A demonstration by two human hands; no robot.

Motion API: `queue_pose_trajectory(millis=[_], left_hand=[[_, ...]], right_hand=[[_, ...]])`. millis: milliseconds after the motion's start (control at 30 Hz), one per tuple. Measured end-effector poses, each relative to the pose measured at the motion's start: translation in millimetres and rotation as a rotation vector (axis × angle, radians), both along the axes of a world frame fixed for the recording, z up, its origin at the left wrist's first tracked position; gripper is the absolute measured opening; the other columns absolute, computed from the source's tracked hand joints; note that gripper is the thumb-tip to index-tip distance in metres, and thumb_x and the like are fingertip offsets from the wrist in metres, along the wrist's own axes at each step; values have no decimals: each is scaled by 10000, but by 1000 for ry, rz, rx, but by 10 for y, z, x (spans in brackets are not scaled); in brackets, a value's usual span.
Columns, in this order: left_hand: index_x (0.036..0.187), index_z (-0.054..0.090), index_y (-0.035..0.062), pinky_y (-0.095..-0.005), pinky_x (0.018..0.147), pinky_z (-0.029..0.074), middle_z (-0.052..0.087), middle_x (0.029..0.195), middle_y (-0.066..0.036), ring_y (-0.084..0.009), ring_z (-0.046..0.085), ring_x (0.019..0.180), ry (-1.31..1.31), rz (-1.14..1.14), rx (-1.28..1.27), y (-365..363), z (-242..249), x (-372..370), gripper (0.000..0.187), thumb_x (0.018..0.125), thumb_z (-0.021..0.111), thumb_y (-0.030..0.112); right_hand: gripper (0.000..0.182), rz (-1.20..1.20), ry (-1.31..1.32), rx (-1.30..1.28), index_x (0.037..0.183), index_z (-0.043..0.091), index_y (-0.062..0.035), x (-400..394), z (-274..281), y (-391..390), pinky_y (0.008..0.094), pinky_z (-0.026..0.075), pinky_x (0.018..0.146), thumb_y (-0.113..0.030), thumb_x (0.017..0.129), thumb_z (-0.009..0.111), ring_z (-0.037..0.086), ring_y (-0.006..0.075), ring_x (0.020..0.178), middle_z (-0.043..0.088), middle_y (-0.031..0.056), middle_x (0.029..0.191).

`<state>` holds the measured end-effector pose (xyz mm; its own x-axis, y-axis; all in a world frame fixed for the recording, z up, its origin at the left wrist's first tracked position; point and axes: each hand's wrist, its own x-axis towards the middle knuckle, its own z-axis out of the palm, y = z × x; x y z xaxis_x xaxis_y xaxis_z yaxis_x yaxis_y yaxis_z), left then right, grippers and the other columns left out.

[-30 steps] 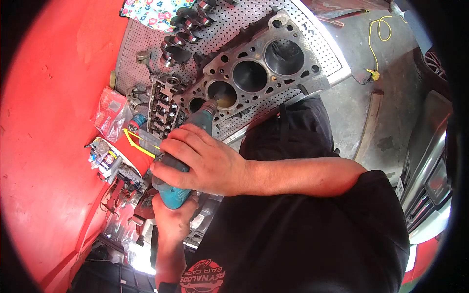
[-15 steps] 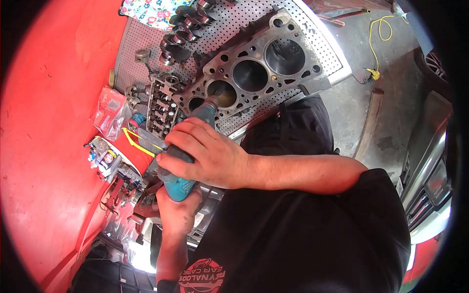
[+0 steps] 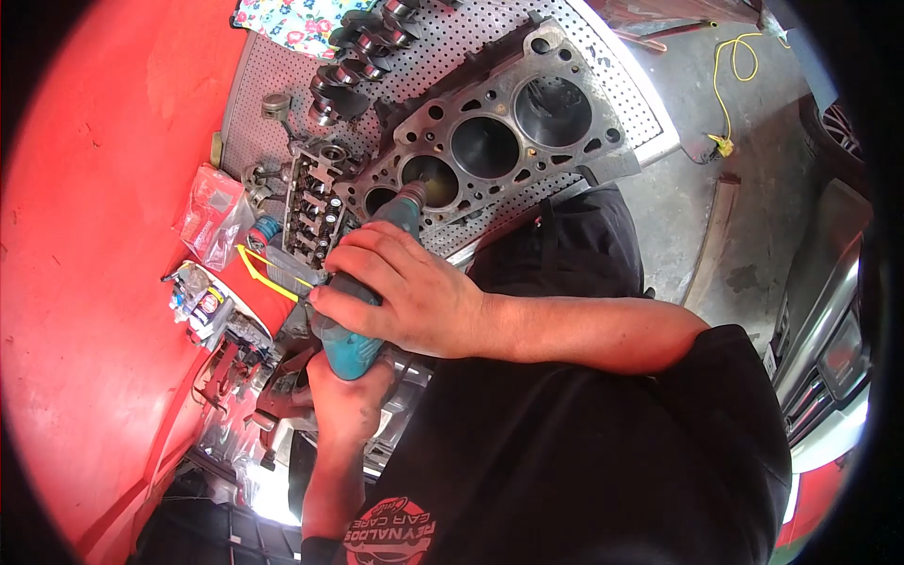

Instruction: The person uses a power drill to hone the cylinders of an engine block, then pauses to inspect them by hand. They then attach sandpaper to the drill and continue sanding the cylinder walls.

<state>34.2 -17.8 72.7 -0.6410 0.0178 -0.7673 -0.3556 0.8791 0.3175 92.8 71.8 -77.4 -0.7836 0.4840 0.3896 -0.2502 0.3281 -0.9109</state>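
A teal power drill [image 3: 352, 350] points into one of the smaller-looking bores of a grey engine block [image 3: 450, 141]. My right hand [image 3: 405, 292] is wrapped over the top of the drill's body, fingers curled around it. Lower down, my left hand [image 3: 348, 400] is closed around the drill's rear end, its fingers partly hidden beneath. The drill's chuck [image 3: 412, 194] sits right at the bore's mouth, and whatever tool it carries is mostly hidden inside the bore. Beside the block's near end lies a cylinder head [image 3: 314, 202] with its valve gear facing up.
The block rests on a perforated metal table [image 3: 268, 80]. A crankshaft [image 3: 344, 89], a piston [image 3: 276, 105] and a flowered cloth [image 3: 297, 24] lie on it. Plastic bags [image 3: 212, 217] and bottles [image 3: 202, 306] stand along the red wall [image 3: 94, 235]. A yellow cord [image 3: 718, 85] lies on the floor.
The drill and both hands have shifted slightly up and to the right in view. The engine block appears moved a touch to the right. Both hands keep their hold.
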Motion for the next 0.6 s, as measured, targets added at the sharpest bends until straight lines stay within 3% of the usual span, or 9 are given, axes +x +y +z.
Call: queue_pose_trajectory(millis=[100,200,600], left_hand=[[966,683,-46,-275,598,470,664,846,-12,-86,599,698,26,-21,-37,10,-41,9,134,834,689,-25],[970,681,-47,-275,602,473,668,843,-10,-85,598,699,23,-19,-31,-2,-98,10,141,835,694,-9],[911,675,-43,-285,600,471,655,785,-6,-88,591,682,-6,-67,8,-33,-414,-30,129,799,668,21]], right_hand=[[511,3,-10,-4,1354,551,-178,6,-28,-5,560,468,1109,-175,852,651,578,380,1231,542,159,1283],[546,-36,14,-54,1301,605,-144,3,-37,-1,542,511,1062,-130,768,721,601,376,1172,560,151,1257],[602,-29,-41,-46,1346,574,-102,49,-263,50,572,483,1105,-88,764,728,590,409,1222,560,169,1288]])
